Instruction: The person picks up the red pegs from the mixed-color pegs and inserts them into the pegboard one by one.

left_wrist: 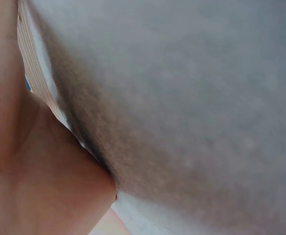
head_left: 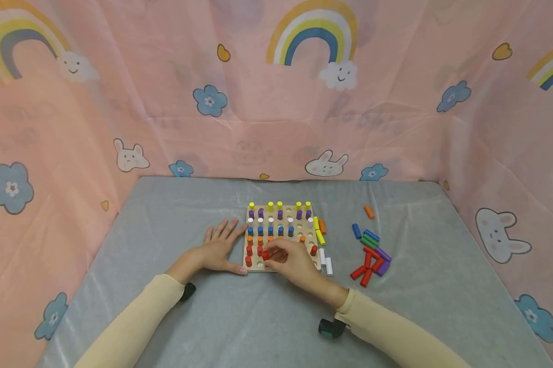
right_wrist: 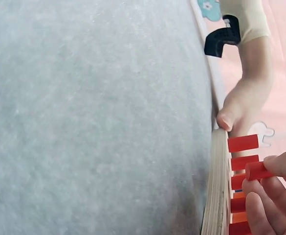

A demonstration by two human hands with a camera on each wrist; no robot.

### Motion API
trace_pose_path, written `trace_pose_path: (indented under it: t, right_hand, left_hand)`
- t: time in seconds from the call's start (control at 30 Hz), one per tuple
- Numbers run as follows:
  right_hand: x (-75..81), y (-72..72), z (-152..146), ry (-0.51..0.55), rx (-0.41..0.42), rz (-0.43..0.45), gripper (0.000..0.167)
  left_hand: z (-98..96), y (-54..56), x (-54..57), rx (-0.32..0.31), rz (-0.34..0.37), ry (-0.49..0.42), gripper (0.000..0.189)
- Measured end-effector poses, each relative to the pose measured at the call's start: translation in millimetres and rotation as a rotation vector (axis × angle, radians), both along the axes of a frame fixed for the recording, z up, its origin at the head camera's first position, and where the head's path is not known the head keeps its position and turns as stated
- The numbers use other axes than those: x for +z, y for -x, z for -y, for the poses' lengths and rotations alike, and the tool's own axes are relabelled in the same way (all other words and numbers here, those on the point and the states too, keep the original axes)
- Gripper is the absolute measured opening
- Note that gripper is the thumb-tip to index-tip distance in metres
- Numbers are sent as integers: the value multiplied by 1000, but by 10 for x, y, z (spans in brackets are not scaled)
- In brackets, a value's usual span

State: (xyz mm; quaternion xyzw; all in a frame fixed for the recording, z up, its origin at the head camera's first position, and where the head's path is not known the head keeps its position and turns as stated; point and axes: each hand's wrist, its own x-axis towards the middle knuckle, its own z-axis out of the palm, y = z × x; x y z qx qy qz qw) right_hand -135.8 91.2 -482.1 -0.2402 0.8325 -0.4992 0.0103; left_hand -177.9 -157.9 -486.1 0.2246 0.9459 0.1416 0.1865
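A wooden pegboard [head_left: 254, 269] lies on the table with rows of yellow, purple, white, blue, orange and red pegs standing in it. Between thumb and fingers my right hand [head_left: 292, 259] pinches a red peg [right_wrist: 258, 171], held above the board near its front-left corner. A standing red peg [head_left: 248, 261] occupies that corner. My left hand [head_left: 218, 250] lies with spread fingers along the board's left side, thumb by the front corner and fingertips at the edge. Part of the board's middle front is hidden behind my right hand.
Right of the board lie loose yellow pegs [head_left: 320, 237], white pegs [head_left: 329, 266] and an orange peg [head_left: 322, 226]. Farther right is a scattered pile of red pegs [head_left: 357, 272], with blue, green and purple ones. Another orange peg [head_left: 369, 212] lies behind it.
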Motion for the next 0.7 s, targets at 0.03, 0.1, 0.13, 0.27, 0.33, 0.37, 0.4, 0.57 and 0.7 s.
trace_pose_path:
  t: [0.03,0.1,0.13,0.27,0.33,0.37,0.4,0.57,0.7]
  right_hand:
    - [-3,-3,5,-1,4,-15,24]
    - [-19,-2,16,-4,16,-42,25]
    - [-30,0,22,-6,22,-54,25]
    - [-65,5,40,-15,39,-80,26]
    - [-76,8,51,-16,46,-82,25]
    - [-81,8,55,-16,47,-83,25]
    - [-84,9,60,-16,47,-84,25]
    - [-100,14,86,-19,40,-84,22]
    - [-102,7,99,-12,38,-77,21]
  left_hand:
    - [1,1,-3,-1,-1,-1,121]
    - [1,1,-1,-3,-3,-2,122]
    - [1,1,-2,-3,-3,-2,122]
    - [1,2,-7,-3,-3,-2,122]
    - [2,3,-8,-3,-1,-3,122]
    - [2,4,-8,-3,-1,-4,122]
    - [3,5,-6,-3,0,-5,122]
    - [13,13,-2,-6,11,-15,122]
    - [28,20,-27,-11,16,-43,125]
